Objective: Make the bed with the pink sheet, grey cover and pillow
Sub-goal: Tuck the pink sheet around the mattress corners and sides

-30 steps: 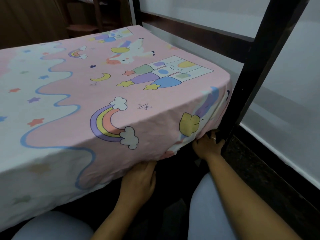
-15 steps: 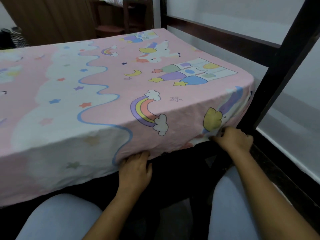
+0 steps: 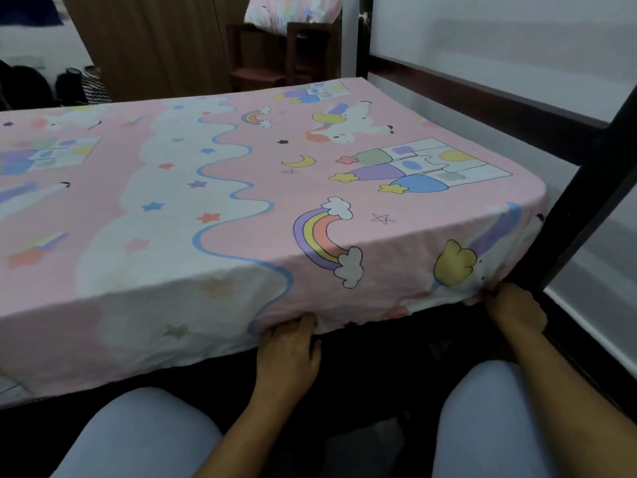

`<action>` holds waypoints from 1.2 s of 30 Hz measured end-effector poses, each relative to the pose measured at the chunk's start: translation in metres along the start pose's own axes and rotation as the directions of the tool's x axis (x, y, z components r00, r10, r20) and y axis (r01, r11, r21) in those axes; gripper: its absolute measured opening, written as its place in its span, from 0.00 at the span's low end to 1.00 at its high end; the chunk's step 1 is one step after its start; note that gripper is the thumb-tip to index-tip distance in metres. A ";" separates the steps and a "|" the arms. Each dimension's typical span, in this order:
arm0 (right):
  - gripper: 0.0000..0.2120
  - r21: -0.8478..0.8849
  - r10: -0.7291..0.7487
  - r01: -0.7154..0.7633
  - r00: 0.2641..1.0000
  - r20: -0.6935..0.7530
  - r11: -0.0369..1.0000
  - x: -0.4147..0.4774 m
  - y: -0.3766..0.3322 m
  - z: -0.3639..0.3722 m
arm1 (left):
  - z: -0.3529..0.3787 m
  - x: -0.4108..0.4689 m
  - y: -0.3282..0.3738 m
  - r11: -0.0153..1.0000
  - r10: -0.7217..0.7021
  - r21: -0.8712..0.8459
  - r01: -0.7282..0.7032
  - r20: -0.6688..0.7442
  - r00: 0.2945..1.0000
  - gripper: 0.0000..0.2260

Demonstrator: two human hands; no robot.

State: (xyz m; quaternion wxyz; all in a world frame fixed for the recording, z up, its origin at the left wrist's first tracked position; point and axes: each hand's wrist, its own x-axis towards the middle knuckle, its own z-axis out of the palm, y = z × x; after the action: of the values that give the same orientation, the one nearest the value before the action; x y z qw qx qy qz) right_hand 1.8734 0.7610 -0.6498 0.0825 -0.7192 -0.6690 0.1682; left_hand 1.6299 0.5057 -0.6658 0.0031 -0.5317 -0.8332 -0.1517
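Note:
The pink sheet (image 3: 241, 188), printed with rainbows, stars and unicorns, lies smooth over the mattress and hangs down its near side. My left hand (image 3: 287, 353) grips the sheet's lower hem under the mattress edge, below the rainbow. My right hand (image 3: 515, 310) pinches the hem at the near right corner, beside the black bed post (image 3: 586, 201). A pillow in matching print (image 3: 293, 10) rests on a chair at the back. No grey cover is in view.
A dark bed rail (image 3: 482, 108) runs along the white wall on the right. A wooden chair (image 3: 275, 56) and a brown wardrobe (image 3: 148, 43) stand behind the bed. Bags (image 3: 82, 86) sit at far left. My knees (image 3: 138, 432) are below the mattress edge.
My view has lifted and swung left, showing more of the bed. Both hands have stayed on the hem, the right one moving from under the corner to its outer edge.

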 end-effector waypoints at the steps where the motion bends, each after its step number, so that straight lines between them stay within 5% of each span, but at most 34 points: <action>1: 0.15 -0.002 -0.011 0.011 1.000 -0.004 1.000 -0.001 -0.002 0.001 | 0.003 0.001 0.002 1.000 0.021 -0.007 -0.021 0.002 1.000 0.16; 14: 0.11 0.195 0.169 -0.144 0.979 -0.116 0.970 0.016 -0.009 0.027 | 0.036 0.014 0.016 0.981 0.189 -0.015 -0.193 -0.155 0.970 0.16; 19: 0.14 0.263 0.105 -0.077 0.990 -0.095 0.962 0.015 -0.007 0.034 | 0.036 0.020 0.017 0.980 0.180 -0.059 -0.190 -0.146 0.973 0.14; 26: 0.21 -0.272 -0.272 0.254 0.962 -0.030 0.928 -0.007 -0.004 0.047 | 0.043 0.024 0.027 0.975 0.179 -0.099 -0.200 -0.183 0.967 0.14; 36: 0.26 -0.243 -0.313 0.340 0.939 0.142 0.908 0.014 0.000 0.052 | 0.041 0.027 0.025 0.958 0.248 -0.104 -0.267 -0.166 0.954 0.16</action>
State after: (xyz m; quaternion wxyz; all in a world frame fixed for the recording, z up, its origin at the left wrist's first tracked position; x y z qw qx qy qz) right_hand 1.8559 0.7689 -0.7001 -0.0208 -0.5922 -0.7997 0.0970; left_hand 1.6473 0.5498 -0.6941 0.0529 -0.6221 -0.7428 -0.2417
